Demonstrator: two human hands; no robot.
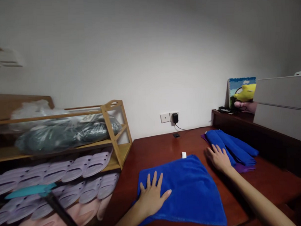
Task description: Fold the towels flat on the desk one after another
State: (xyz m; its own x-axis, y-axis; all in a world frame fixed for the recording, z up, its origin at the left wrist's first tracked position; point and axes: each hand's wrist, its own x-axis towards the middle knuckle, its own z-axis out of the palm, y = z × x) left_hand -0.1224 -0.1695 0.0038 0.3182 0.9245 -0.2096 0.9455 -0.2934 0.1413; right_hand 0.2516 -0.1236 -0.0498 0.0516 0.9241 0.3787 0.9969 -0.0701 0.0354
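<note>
A blue towel (187, 190) lies spread on the dark red wooden table (149, 149), with a small white tag (184, 155) at its far edge. My left hand (153, 195) rests on the towel's left part, fingers spread, palm down. To the right, folded blue towels (230, 144) lie in a small pile, with purple cloth (244, 168) showing beneath. My right hand (219, 158) is at the left side of this pile, fingers apart; whether its fingertips touch the cloth I cannot tell. Nothing is held in either hand.
A wooden shoe rack (114, 134) at the left holds several lilac slippers (75, 168) and a plastic-wrapped bundle (67, 134). A teal-topped dark handle (60, 208) stands before it. A plugged-in black adapter (175, 117) is on the wall. White drawers (283, 105) and a picture (242, 90) stand right.
</note>
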